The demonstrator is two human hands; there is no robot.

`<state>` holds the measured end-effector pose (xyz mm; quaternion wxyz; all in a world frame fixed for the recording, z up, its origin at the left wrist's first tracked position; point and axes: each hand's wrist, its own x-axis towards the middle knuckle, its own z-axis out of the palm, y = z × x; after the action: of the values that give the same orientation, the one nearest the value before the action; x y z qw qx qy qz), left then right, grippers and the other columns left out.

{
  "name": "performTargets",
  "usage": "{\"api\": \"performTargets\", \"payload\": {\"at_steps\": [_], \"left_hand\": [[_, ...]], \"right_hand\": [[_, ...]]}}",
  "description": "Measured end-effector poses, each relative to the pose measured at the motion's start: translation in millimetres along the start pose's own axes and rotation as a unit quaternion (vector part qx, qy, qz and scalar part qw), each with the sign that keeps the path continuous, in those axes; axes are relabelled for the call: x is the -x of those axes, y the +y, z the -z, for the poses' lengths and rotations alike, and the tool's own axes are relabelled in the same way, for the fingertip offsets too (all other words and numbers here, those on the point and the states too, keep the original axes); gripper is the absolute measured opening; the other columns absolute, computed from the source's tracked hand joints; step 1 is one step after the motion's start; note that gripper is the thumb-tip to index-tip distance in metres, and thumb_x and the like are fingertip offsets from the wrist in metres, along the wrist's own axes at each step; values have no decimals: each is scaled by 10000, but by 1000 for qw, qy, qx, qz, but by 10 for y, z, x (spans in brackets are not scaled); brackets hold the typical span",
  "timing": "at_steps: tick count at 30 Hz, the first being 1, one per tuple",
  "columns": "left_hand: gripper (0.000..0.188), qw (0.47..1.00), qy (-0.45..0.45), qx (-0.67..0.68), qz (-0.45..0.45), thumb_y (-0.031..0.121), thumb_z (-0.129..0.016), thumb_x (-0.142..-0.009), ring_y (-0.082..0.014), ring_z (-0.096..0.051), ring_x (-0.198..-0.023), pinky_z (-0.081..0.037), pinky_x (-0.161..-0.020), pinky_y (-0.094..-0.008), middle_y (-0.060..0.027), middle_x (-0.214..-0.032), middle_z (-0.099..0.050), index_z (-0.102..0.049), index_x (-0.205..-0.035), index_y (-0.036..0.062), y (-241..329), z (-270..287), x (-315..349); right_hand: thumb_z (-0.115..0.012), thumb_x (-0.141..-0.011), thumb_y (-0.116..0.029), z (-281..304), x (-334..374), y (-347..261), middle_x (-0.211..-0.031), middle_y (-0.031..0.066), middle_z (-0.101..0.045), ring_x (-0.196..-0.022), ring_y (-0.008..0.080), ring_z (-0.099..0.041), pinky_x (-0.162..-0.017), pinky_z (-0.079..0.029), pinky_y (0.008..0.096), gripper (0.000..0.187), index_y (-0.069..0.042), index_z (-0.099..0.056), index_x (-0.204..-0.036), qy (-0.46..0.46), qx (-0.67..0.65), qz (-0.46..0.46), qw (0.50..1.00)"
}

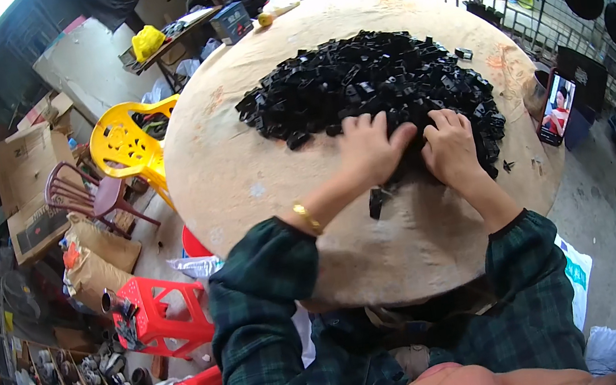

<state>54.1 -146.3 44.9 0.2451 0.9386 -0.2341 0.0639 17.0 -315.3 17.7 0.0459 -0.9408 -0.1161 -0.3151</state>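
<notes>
A wide heap of small black plastic pieces [354, 76] lies on a round table [244, 194] with a beige cover. My left hand [375, 148] rests at the heap's near edge, fingers stretched out and thumb apart, touching the pieces. Just to its right, my right hand [450, 147] has its fingers curled in against the heap; whatever is under them is hidden. One loose black piece [376, 202] sits on the cover below my left hand. A gold bracelet [306, 218] circles my left wrist.
A phone [557, 108] showing a video stands at the table's right edge, beside a cup [537, 87]. To the left are a yellow chair [124, 137], a dark red chair [95, 195] and a red stool [152, 314]. A dark box [231, 23] stands beyond the table's far left.
</notes>
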Motion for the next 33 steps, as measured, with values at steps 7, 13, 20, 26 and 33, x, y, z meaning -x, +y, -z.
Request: {"api": "performTargets", "payload": {"at_steps": [7,13,20,26,33], "left_hand": [[275,968,236,2,-90,279,-501,-863,-296,-599,-925,-411,-882,-401,-124,-894,-673,-695,-865,83,-1678,928,-1271],[752,964,168,90,188,699,-328,-849,-306,-408,-1263,-279,-1056,-364,-153,-1312,-497,-525,-1278,114,-3707,788,-1772],[690,961,-5,259,99,608,-435,-876,-185,-415,-1245,-294,-1033,-284,-121,-1316,-495,-510,-1288,59,-2870,568,-1861],[663,982,41,167,79,594,-486,-859,-171,-521,-1079,-360,-968,-294,-102,-1160,-602,-596,-1178,24,-2182,410,-1613],[533,987,110,116,30,537,-566,-831,-166,-598,-957,-430,-844,-295,-136,-1028,-657,-662,-1052,61,-2237,112,-1311]], "right_hand": [[-675,-735,-396,151,114,-492,-1303,114,-456,-1250,295,-378,-1018,-230,575,481,-175,-563,-1147,-41,-214,253,943],[-556,-854,-410,-67,142,-481,-1308,69,-459,-1313,271,-305,-1034,-143,648,358,-203,-577,-1146,-134,-191,296,926],[-575,-785,-180,-118,68,-252,-1304,59,-451,-1279,269,-342,-1045,-189,619,259,-147,-627,-1037,-121,-105,191,968],[-589,-740,-147,-42,28,-176,-1284,64,-463,-1274,305,-330,-983,-259,650,222,-144,-658,-952,-111,-67,107,986],[-559,-722,-119,-157,-103,-172,-1292,104,-464,-1254,318,-359,-989,-275,612,223,-127,-649,-926,-49,-12,29,998]]}}
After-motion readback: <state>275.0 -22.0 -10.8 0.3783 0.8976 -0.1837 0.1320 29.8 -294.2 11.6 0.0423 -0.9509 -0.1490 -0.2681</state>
